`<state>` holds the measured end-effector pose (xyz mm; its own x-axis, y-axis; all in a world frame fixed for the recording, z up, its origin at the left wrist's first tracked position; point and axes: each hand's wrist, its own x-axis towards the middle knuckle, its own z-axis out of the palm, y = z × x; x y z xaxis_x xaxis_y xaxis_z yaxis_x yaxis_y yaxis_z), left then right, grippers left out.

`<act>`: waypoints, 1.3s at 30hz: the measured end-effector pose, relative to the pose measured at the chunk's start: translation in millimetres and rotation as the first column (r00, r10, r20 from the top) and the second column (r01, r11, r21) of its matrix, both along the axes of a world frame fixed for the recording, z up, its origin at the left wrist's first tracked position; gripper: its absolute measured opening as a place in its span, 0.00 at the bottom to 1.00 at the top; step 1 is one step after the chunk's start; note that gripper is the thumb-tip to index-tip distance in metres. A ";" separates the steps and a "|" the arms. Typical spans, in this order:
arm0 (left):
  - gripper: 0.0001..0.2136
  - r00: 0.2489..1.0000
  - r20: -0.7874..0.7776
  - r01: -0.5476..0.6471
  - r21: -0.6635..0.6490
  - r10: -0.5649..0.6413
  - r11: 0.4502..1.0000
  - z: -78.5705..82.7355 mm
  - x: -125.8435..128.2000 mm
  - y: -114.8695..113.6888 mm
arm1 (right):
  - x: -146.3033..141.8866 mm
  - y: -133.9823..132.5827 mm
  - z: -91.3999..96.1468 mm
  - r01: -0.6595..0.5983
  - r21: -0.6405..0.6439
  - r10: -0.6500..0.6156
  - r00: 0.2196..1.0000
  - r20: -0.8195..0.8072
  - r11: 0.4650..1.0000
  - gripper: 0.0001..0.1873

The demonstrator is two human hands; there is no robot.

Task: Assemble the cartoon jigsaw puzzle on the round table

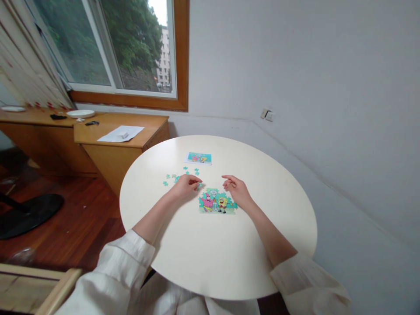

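Note:
A partly assembled cartoon jigsaw puzzle lies on a round cream table. My left hand rests at the puzzle's upper left corner, fingers curled and pinched at a teal piece by its fingertips. My right hand hovers over the puzzle's upper right edge, fingers loosely curled, nothing visible in them. Several loose teal puzzle pieces are scattered just beyond my left hand. A small reference picture card lies farther back on the table.
A wooden desk stands left of the table with a sheet of paper and a white plate on it. A window is behind it. A black chair base sits on the wood floor. White walls close off the right.

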<state>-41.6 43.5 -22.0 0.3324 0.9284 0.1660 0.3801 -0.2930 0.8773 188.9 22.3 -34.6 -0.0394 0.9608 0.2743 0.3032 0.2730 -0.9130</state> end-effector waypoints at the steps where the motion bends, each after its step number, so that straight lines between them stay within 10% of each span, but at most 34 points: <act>1: 0.10 0.999 -0.016 0.034 -0.009 -0.034 0.999 1.3 -1.9 -1.2 | -0.1 -0.1 -0.1 -0.001 -0.001 0.001 1.000 0.002 1.000 0.17; 17: 0.14 0.979 -0.116 0.166 -0.017 -0.167 0.986 9.0 -7.5 -6.3 | -1.2 -2.4 2.2 0.003 0.004 -0.003 0.999 0.033 1.000 0.16; 25: 0.09 0.967 0.167 0.218 -0.169 -0.190 0.961 9.8 10.7 -15.7 | -16.3 -15.7 16.5 -0.082 0.006 0.080 0.988 0.131 0.997 0.13; 33: 0.07 0.920 0.378 0.180 -0.163 -0.107 0.970 2.7 28.2 -20.0 | -31.9 -24.7 23.5 -0.227 -0.033 0.229 0.967 0.112 0.973 0.14; 39: 0.08 0.955 0.297 0.031 -0.103 0.001 0.994 3.7 26.1 -20.7 | -12.4 -8.7 14.7 -0.076 -0.045 0.075 0.997 -0.025 0.996 0.14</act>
<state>-15.5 22.8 -18.3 0.2971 0.9413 0.1605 0.0943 -0.1962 0.9760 176.5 13.6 -19.9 -0.1061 0.9671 0.2312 0.2617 0.2514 -0.9318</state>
